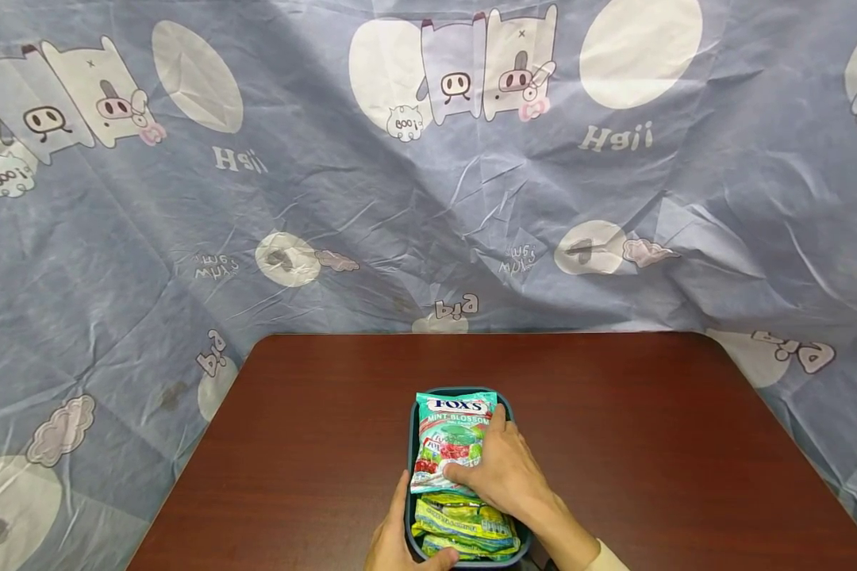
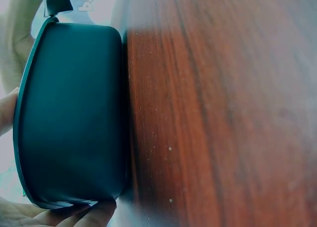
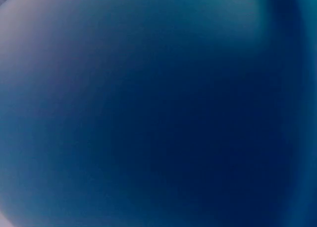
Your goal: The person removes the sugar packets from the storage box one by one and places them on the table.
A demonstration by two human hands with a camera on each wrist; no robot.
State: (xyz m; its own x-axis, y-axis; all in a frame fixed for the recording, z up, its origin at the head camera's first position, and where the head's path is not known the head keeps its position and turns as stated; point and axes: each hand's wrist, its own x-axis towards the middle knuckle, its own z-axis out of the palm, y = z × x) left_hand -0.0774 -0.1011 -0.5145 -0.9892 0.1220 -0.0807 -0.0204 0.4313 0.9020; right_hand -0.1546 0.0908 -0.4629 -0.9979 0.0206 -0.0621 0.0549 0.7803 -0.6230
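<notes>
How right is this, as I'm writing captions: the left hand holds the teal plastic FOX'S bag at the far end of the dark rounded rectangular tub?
Wrong hand: the head view shows the right hand holding the teal FOX'S bag at the far end of the dark tub.

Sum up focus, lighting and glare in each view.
Head: fairly sharp, FOX'S lettering readable on the teal bag; left wrist: near side of the container dim, hazy glare over the tabletop at right; right wrist: heavily blurred, mostly dark blue, nothing identifiable.

Right fingers [image 1: 498, 418] reach farther forward than left fingers [image 1: 399, 501].
</notes>
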